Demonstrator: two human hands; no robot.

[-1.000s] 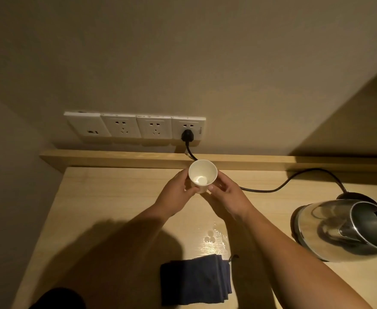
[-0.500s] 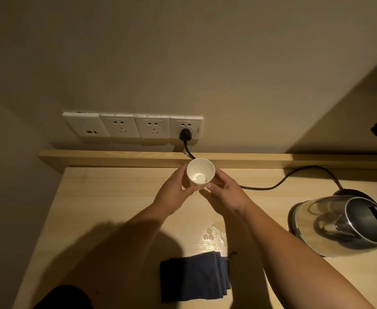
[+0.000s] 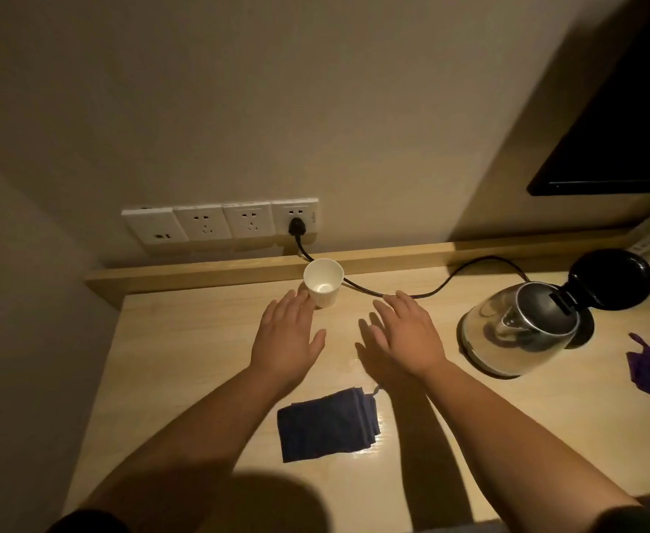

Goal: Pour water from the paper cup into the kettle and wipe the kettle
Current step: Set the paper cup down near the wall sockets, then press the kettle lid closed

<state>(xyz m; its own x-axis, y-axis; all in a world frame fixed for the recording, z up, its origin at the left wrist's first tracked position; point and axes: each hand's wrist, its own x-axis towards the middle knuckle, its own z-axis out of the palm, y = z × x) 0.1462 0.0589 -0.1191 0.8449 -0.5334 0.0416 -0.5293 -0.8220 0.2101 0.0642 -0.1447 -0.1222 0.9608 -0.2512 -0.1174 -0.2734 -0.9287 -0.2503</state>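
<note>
**Both hands flat and free, cup standing at the back**

Nearest lies a folded dark cloth (image 3: 329, 425) on the wooden surface (image 3: 169, 363), between the two forearms. Beyond it the left hand (image 3: 285, 340) and right hand (image 3: 408, 336) hover palm down with fingers straight, gripping nothing. The left fingertips reach just beside the paper cup (image 3: 322, 282), which stands upright near the back ledge. To the right the kettle (image 3: 523, 328) sits with its lid (image 3: 610, 278) open. Its cord (image 3: 412, 292) runs to the wall sockets (image 3: 219, 223).
</note>
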